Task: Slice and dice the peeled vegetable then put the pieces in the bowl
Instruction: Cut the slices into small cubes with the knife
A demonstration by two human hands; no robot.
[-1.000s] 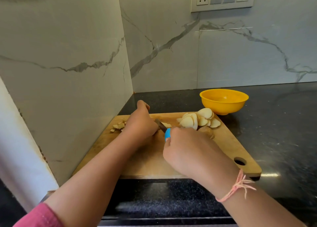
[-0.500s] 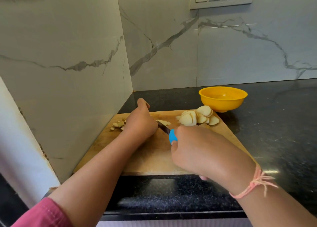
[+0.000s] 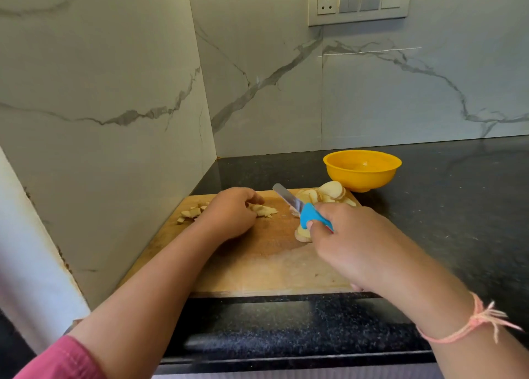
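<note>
A wooden cutting board point(image 3: 257, 264) lies on the black counter. My left hand point(image 3: 232, 214) rests on its far left part, fingers curled down on a small stack of cut vegetable pieces point(image 3: 264, 210). Diced bits point(image 3: 190, 213) lie just left of that hand. My right hand point(image 3: 352, 244) grips a knife by its blue handle point(image 3: 313, 217); the blade point(image 3: 286, 196) is off the board and points away to the left. A pile of pale round slices point(image 3: 329, 192) sits at the board's far right corner, and more slices point(image 3: 303, 234) lie under my right fingers. The yellow bowl point(image 3: 362, 175) stands behind the board and looks empty.
A marble wall point(image 3: 114, 121) runs close along the board's left side and meets the back wall in a corner. The black counter point(image 3: 458, 206) stretches to the right of the board and bowl. A socket and switch panel point(image 3: 357, 3) is high on the back wall.
The knife has left the pieces under my left hand and moved right, its blade now raised. My left hand stays on the pieces, which now show beside its fingertips.
</note>
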